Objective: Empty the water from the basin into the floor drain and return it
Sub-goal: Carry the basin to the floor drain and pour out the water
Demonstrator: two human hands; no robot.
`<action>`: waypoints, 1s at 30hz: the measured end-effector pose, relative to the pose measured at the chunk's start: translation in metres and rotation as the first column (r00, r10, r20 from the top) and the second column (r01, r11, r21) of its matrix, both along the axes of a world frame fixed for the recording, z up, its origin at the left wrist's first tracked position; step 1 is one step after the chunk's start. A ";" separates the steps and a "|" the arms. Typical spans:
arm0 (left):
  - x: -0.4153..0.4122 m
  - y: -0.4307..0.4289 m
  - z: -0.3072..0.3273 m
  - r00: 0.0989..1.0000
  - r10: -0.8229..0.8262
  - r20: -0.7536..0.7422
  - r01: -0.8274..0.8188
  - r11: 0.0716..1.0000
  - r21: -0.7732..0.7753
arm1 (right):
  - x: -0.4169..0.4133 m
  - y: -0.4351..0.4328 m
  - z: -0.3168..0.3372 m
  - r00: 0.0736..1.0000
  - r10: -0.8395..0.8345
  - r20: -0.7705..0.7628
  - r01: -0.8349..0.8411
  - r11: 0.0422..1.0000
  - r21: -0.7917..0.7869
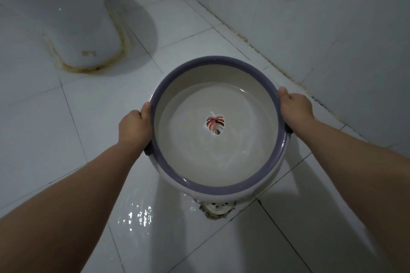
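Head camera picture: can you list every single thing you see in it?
basin: one, white with purple rim, centre
water: clear, shallow, inside the basin
leaf picture: one, red and white, on the basin's bottom
floor drain: one, whitish, partly hidden behind the basin's near edge
toilet base: one, white, upper left
floor: white tiles, all around
wet patch: one, shiny, on the floor left of the drain
wall: white, right side
left hand: one, grips the basin's left rim
right hand: one, grips the basin's right rim
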State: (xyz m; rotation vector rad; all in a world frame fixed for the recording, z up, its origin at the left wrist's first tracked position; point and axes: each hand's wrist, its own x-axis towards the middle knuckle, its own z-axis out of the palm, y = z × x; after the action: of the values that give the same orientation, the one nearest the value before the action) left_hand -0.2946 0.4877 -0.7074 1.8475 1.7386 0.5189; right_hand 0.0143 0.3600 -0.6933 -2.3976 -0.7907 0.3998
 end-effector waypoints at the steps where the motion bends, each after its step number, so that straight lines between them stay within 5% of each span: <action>1: 0.000 0.000 0.000 1.000 0.001 0.005 -0.001 1.000 0.000 | 0.000 0.000 0.000 1.000 0.003 -0.002 -0.003 1.000 0.001; 30: 0.003 -0.001 0.002 1.000 -0.014 -0.022 0.015 1.000 0.020 | 0.003 0.000 0.000 1.000 0.013 0.015 -0.013 1.000 -0.010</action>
State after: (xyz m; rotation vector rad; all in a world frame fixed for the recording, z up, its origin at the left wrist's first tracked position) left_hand -0.2918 0.4871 -0.7058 1.8848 1.7387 0.5138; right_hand 0.0175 0.3596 -0.6931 -2.4087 -0.8131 0.3915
